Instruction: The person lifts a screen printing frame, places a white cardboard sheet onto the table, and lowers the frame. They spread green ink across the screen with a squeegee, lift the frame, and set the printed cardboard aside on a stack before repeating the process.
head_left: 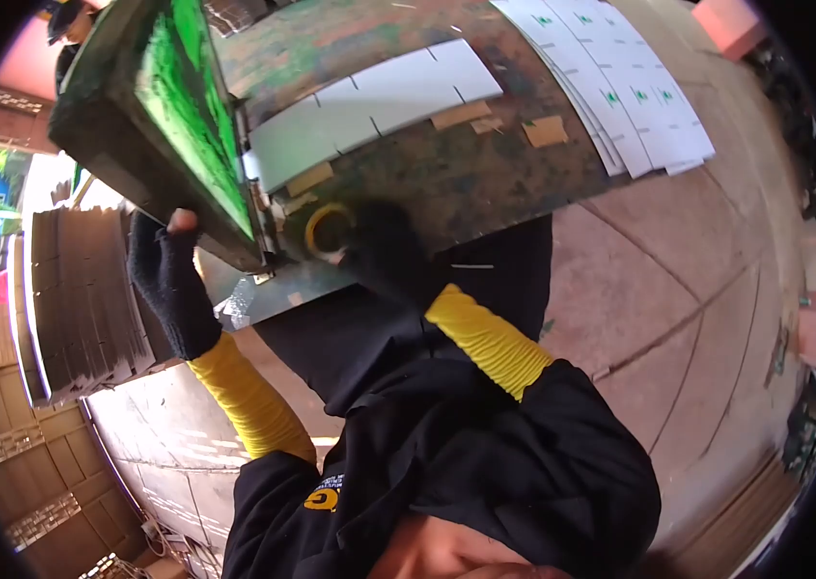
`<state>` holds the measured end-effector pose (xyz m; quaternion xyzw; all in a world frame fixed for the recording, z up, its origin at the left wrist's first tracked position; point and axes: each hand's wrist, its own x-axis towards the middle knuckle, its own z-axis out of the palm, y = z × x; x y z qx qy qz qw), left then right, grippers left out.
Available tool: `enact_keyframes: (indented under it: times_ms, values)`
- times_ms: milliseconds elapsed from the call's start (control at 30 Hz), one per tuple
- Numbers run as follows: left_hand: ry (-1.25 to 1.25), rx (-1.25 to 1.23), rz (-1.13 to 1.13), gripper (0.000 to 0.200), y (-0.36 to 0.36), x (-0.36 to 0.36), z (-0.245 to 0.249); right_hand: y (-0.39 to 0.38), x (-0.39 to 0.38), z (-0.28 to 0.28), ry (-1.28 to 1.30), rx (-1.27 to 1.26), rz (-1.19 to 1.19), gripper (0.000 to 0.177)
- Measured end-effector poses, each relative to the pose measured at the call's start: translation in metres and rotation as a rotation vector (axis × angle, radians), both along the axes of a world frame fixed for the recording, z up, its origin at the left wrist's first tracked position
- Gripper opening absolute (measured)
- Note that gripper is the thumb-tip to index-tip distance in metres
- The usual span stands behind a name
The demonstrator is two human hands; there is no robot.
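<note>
My left hand (174, 285), in a black fingerless glove, is closed on the lower edge of a screen printing frame (123, 145). The frame stands tilted up at the left of the table, its mesh (193, 116) smeared with bright green ink. In my right hand (387, 249), also gloved in black and slightly blurred, is a roll of yellowish tape (329, 230), held low over the table's near edge. Beyond it lies a long white sheet (379, 106) with short dark marks along its edges.
Overlapping white sheets with small green prints (620, 87) lie at the table's right end, partly overhanging. Tan tape pieces (545, 131) stick to the stained tabletop (485, 183). A tall stack of brown boards (89, 289) stands at left. Another person (70, 29) is at the far upper left.
</note>
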<state>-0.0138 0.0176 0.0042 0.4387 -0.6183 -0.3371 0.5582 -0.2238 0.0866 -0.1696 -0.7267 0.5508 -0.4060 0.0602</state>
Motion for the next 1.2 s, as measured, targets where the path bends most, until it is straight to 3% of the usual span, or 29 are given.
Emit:
enact_keyframes:
  times_ms: [67, 133, 200, 267, 400, 533, 633, 667, 767, 867, 933, 1033, 1200]
  values:
    - [0.025, -0.024, 0.030, 0.035, -0.003, -0.003, -0.004, 0.008, -0.054, -0.006, -0.114, 0.124, -0.080, 0.041]
    - [0.050, -0.038, 0.054, 0.035, -0.006, -0.005, -0.005, 0.030, -0.110, -0.003, -0.052, -0.025, -0.369, 0.037]
    - [0.052, -0.006, 0.052, 0.037, -0.006, -0.005, -0.007, 0.061, -0.152, 0.010, -0.128, 0.022, -0.645, 0.036]
    - [0.055, 0.018, 0.062, 0.038, -0.002, -0.006, -0.007, 0.084, -0.195, -0.003, 0.288, -0.167, -0.824, 0.039]
    - [-0.003, -0.019, 0.048, 0.042, -0.003, -0.020, -0.004, 0.092, -0.221, 0.008, 0.361, 0.011, -0.939, 0.040]
    - [0.056, -0.058, -0.050, 0.046, -0.010, -0.029, -0.021, 0.029, -0.221, 0.040, 0.245, -0.266, -0.635, 0.040]
    - [-0.156, -0.284, 0.007, 0.047, -0.025, -0.033, -0.045, -0.038, -0.253, 0.031, 0.303, -0.206, -0.436, 0.039]
    - [-0.157, -0.298, 0.006, 0.047, -0.024, -0.037, -0.044, -0.049, -0.260, 0.026, 0.298, -0.220, -0.440, 0.039]
    - [-0.246, -0.358, -0.033, 0.047, -0.014, -0.067, -0.036, -0.090, -0.283, 0.009, 0.663, 0.120, -0.489, 0.036]
    - [-0.212, -0.329, -0.120, 0.041, -0.011, -0.091, -0.038, -0.098, -0.281, 0.011, 0.669, 0.171, -0.443, 0.033]
    - [-0.613, -0.366, -0.243, 0.040, -0.013, -0.108, -0.036, -0.092, -0.283, 0.008, 0.677, 0.213, -0.413, 0.032]
    - [-0.632, -0.325, -0.318, 0.043, -0.014, -0.137, -0.066, -0.088, -0.288, 0.004, 0.485, -0.034, -0.302, 0.027]
    - [-0.714, -0.369, -0.367, 0.046, -0.017, -0.159, -0.112, -0.100, -0.289, -0.002, 0.562, 0.097, -0.443, 0.030]
